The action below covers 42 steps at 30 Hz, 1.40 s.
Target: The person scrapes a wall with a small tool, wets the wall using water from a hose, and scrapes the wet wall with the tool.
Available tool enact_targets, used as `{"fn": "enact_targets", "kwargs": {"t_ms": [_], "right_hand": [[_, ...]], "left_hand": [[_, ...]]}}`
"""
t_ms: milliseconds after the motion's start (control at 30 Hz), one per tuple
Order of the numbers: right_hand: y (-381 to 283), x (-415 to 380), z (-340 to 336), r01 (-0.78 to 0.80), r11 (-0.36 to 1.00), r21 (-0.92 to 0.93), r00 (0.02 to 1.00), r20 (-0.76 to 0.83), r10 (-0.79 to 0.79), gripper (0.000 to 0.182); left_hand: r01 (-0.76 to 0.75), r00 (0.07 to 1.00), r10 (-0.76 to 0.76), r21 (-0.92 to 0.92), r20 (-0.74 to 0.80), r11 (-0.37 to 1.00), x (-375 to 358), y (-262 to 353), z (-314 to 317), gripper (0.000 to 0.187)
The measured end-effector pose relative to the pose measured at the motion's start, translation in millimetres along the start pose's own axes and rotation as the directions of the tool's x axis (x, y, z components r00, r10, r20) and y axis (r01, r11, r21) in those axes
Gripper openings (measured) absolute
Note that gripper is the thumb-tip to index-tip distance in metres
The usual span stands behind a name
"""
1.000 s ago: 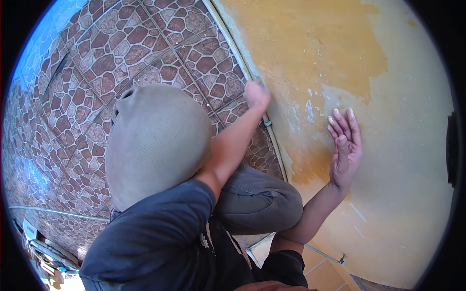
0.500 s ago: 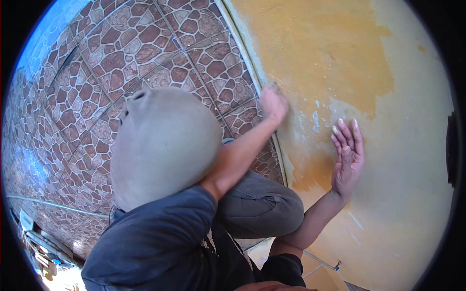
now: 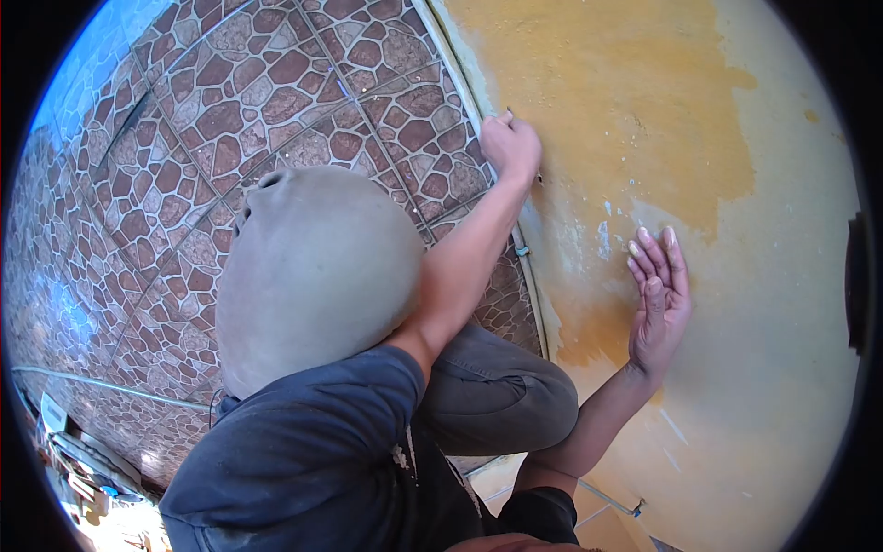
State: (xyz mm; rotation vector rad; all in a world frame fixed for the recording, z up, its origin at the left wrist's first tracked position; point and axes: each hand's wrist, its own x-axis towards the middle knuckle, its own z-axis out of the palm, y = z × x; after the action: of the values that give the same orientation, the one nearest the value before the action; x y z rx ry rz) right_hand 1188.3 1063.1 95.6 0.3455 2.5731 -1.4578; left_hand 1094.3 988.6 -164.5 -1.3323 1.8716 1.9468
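My left hand [image 3: 512, 145] is closed in a fist at the edge of the yellow wall surface [image 3: 607, 74], close to the pale strip along its border. A small dark tip shows by its knuckles, and I cannot make out what the fingers hold. Farther right, my right hand [image 3: 659, 313] is raised by the wall, fingers upright and a little curled, the palm turned left and nothing in it. Pale dust marks its fingertips. Between the hands the paint is patchy, with whitish scraped spots [image 3: 603, 239] and a darker orange patch [image 3: 593, 327].
A large rounded grey shape [image 3: 317, 276] stands left of my left arm. My bent knee [image 3: 501, 391] in grey trousers is below. Stone-patterned tiles [image 3: 221, 120] cover the floor, crossed by a thin pipe or hose [image 3: 110, 387]. Assorted items [image 3: 97, 469] lie at lower left.
My left hand has moved up along the wall's edge, still closed. The right hand stays where it was.
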Motion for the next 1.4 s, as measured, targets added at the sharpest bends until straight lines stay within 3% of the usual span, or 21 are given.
{"fn": "enact_targets", "kwargs": {"t_ms": [67, 133, 200, 333, 400, 533, 600, 633, 700, 800, 900, 1000, 1100, 1200, 1267, 1400], "right_hand": [[0, 3, 2, -0.007, 1.000, -0.010, 1.000, 0.017, 0.007, 0.066], [-2, 8, 1, -0.001, 1.000, -0.006, 1.000, 0.030, 0.001, 0.067], [-2, 10, 4, -0.008, 1.000, -0.006, 0.999, 0.043, 0.009, 0.067], [-2, 16, 7, -0.002, 1.000, -0.024, 0.998, 0.059, 0.003, 0.069], [1, 14, 5, -0.008, 1.000, -0.027, 0.999, 0.046, 0.009, 0.070], [2, 12, 3, -0.027, 0.999, -0.039, 0.998, 0.059, 0.029, 0.071], [1, 15, 7, -0.021, 0.999, -0.050, 0.997, 0.072, 0.025, 0.072], [-1, 16, 8, -0.018, 0.999, -0.032, 0.997, 0.071, 0.020, 0.072], [-4, 18, 7, -0.013, 1.000, -0.014, 0.998, 0.062, 0.014, 0.073], [-3, 17, 8, -0.019, 0.999, -0.038, 0.997, 0.074, 0.022, 0.073], [-5, 18, 10, -0.031, 0.998, -0.053, 0.997, 0.074, 0.034, 0.073], [-10, 21, 13, -0.008, 1.000, -0.024, 0.996, 0.083, 0.010, 0.073], [-11, 26, 18, -0.015, 1.000, -0.022, 0.997, 0.080, 0.017, 0.070], [-18, 28, 20, -0.017, 0.999, -0.038, 0.997, 0.072, 0.019, 0.067], [-17, 26, 22, -0.036, 0.997, -0.062, 0.997, 0.064, 0.040, 0.064], [-16, 20, 19, -0.033, 0.998, -0.050, 0.998, 0.043, 0.035, 0.064]], "left_hand": [[-0.201, 0.978, 0.205, -0.082, 0.034, 0.976, -3, -22, -7, 0.028], [-0.216, 0.976, 0.214, -0.152, -0.028, 0.965, -15, -60, 0, 0.028], [0.032, 0.979, -0.066, 0.171, 0.195, 0.985, -25, -87, 5, 0.030], [0.021, 0.967, -0.060, 0.160, 0.246, 0.987, -20, -53, 8, 0.032], [-0.139, 0.989, 0.140, -0.018, 0.038, 0.990, -2, 4, -4, 0.034], [-0.224, 0.973, 0.227, -0.079, 0.037, 0.971, -13, -15, -11, 0.036], [-0.227, 0.967, 0.219, 0.052, 0.134, 0.972, -16, -38, -6, 0.038], [-0.228, 0.967, 0.220, 0.045, 0.130, 0.973, -19, -27, -5, 0.038], [-0.345, 0.939, 0.341, -0.113, -0.053, 0.932, -25, 13, -7, 0.030], [-0.406, 0.914, 0.403, -0.136, -0.054, 0.904, -27, 49, -17, 0.034], [-0.512, 0.856, 0.516, -0.113, 0.009, 0.851, -26, 14, -21, 0.038], [-0.526, 0.849, 0.528, -0.066, 0.025, 0.848, -31, 17, -23, 0.040], [-0.543, 0.831, 0.555, -0.168, 0.033, 0.823, -48, 59, -30, 0.041], [-0.585, 0.797, 0.603, -0.207, 0.033, 0.784, -42, 46, -35, 0.040], [-0.410, 0.905, 0.418, -0.092, 0.082, 0.907, -27, 25, -32, 0.037], [-0.540, 0.837, 0.547, -0.170, -0.001, 0.825, -34, 55, -33, 0.036]]}}
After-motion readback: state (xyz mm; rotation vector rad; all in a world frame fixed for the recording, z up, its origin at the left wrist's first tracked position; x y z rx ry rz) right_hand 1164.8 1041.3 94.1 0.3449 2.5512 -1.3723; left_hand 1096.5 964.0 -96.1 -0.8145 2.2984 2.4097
